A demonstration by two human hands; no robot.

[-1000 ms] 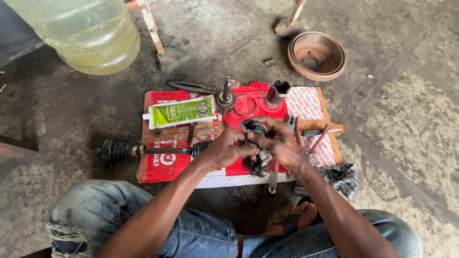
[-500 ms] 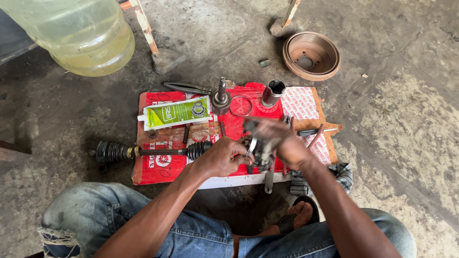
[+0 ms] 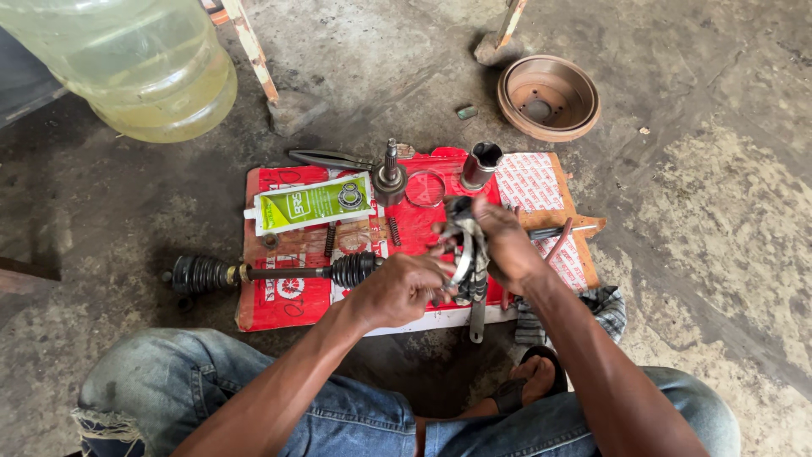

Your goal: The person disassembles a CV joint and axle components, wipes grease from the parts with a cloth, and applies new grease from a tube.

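Note:
My left hand (image 3: 397,289) and my right hand (image 3: 505,243) both grip a black rubber boot (image 3: 466,254) with a metal clamp band around it, held just above a red flattened carton (image 3: 292,296) on the floor. A drive shaft (image 3: 271,272) with black boots on both ends lies across the carton, its near end right beside my left hand. A green grease sachet (image 3: 311,203) lies on the carton's far left part. A metal joint with a threaded stub (image 3: 389,178), a wire ring (image 3: 425,188) and a dark socket piece (image 3: 480,165) stand along the carton's far edge.
A rusty brake drum (image 3: 548,96) sits on the concrete at the back right. A large clear jug of yellowish liquid (image 3: 144,63) fills the top left. Pliers (image 3: 330,158) lie behind the carton. A checked rag (image 3: 605,305) lies by my right leg.
My hands have turned the boot between them and my right hand has shifted over its top. The view has drifted slightly, with the carton sitting a little lower in the picture.

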